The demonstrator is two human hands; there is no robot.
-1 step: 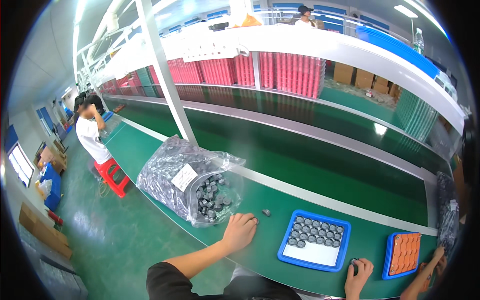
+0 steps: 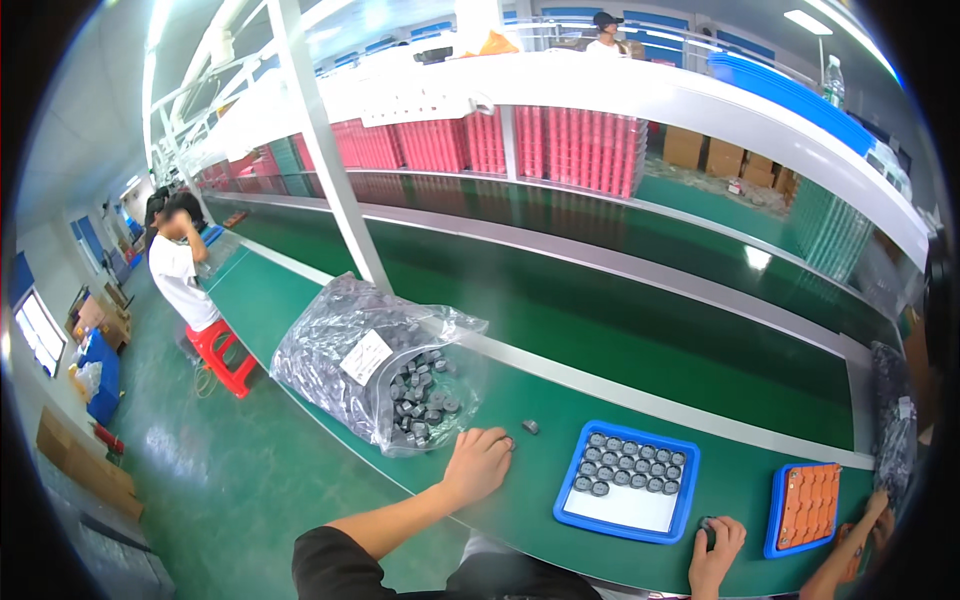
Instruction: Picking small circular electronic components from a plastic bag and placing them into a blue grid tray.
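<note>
My left hand [image 2: 477,466] rests on the green bench top beside the mouth of a clear plastic bag [image 2: 325,345]. Its fingers are curled over a small dark grey round cap, of which only an edge shows at the fingertips. Many like caps [image 2: 436,402] lie inside the bag. One loose cap [image 2: 530,427] sits on the bench between that hand and a blue tray [image 2: 572,510]. Rows of grey caps [image 2: 625,463] fill the tray's far part; its near part shows a white base. Right of the tray, my right hand [image 2: 722,553] pinches another cap [image 2: 709,531] between thumb and fingers.
A second blue tray [image 2: 774,535] with orange parts stands at the right, by another person's hands [image 2: 872,520]. Beyond the bench's metal edge runs a green conveyor belt [image 2: 640,330]. A metal post [image 2: 335,170] rises behind the bag. A person [image 2: 180,265] sits far left.
The view has shifted very slightly. Both hands keep their places, and the cap in my right hand looks slightly turned.
</note>
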